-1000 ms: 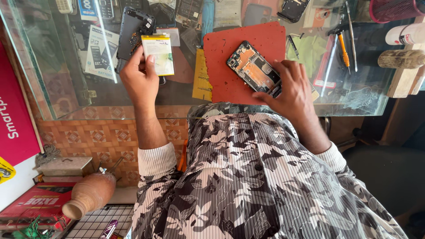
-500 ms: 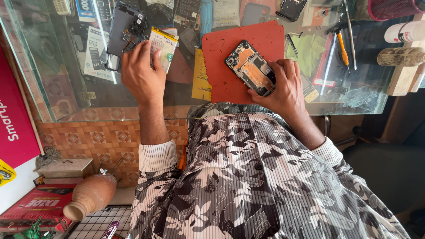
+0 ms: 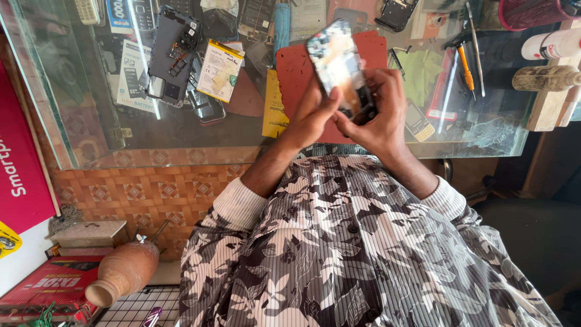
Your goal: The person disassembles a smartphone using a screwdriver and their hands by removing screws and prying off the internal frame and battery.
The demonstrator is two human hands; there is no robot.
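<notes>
Both hands now lifted, left hand (image 3: 315, 115) and right hand (image 3: 378, 112) grip opened phone (image 3: 339, 63), red mat (image 3: 299, 72) beneath

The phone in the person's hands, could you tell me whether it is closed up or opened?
Opened: the phone shows bare internal parts instead of a back cover, held tilted above the red mat by the left hand and right hand.

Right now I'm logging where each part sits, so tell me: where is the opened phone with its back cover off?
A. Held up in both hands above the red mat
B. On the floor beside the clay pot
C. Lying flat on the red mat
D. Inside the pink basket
A: the opened phone is lifted between the left hand and right hand, tilted above the red mat on the glass counter.
</notes>
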